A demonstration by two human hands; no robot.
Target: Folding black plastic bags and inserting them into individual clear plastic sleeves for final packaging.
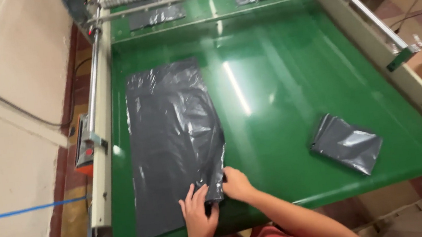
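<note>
1. Far left, a pale wall (5, 103) runs alongside the machine, a dark cable and a blue line across it; matte, flat, nothing glossy there.
2. The metal rail (93, 78) lines the left edge of the surface, a slim shiny rod above a cream frame, with an orange-red box beside it lower down.
3. Now the bag (174, 138): a long dark grey plastic sheet, lying flat near the left edge of the green surface (281, 90), wrinkled and glinting, thin enough to ripple.
4. Left hand (199, 216) at the near edge, fingers spread and pressing flat on the bag's lower right corner; palm down, pinning rather than pinching.
5. Right hand (236, 182) just beside it, fingers curled closed on the bag's right edge, where the film bunches up.
6. My read for doing this well: keep the left palm firm so the slick film cannot slide on the smooth belt, and draw the pinched edge low and even, since plastic this thin will crease or trap air if yanked.
7. Surface itself is glossy green, smooth, mirroring the overhead lights in long streaks.
8. Toward the near right corner, a folded bag (347, 143), a small, neat grey rectangle, well apart from both hands.
9. At the far edge, more grey pieces under a clear guard (210, 9), beneath a ribbed roller.
</note>
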